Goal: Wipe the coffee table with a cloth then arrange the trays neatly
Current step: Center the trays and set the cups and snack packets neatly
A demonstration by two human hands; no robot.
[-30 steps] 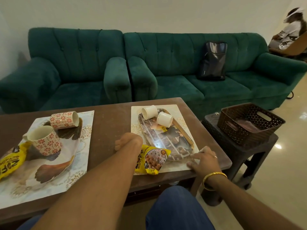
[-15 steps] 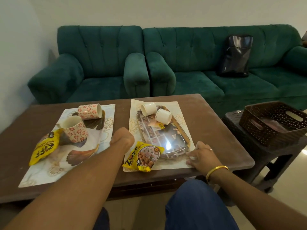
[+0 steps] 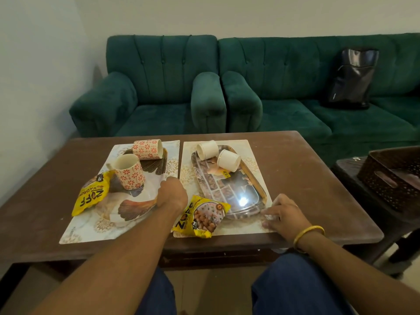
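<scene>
Coffee table (image 3: 306, 178): brown, bearing two mats side by side, nearly touching.
Left tray (image 3: 136, 205): white with a feather pattern, on the left mat (image 3: 75, 233), nearer the table's left edge.
Right tray (image 3: 227, 189): glossy, photo-printed, on the right mat (image 3: 250, 151) at mid-table.
Left hand (image 3: 171, 193): fingers curled over the left tray's right rim, gripping it.
Right hand (image 3: 286, 214): resting on the right mat's near right corner, over a whitish scrap (image 3: 271, 216); cannot tell whether it is gripped.
Mugs: one patterned mug (image 3: 129, 172) upright, another (image 3: 147, 149) on its side, left tray.
White cups (image 3: 207, 150): two, tipped over at the right tray's far end.
Snack packets: one (image 3: 92, 194) on the left tray's left rim; one (image 3: 202, 219) at the right mat's near left corner.
</scene>
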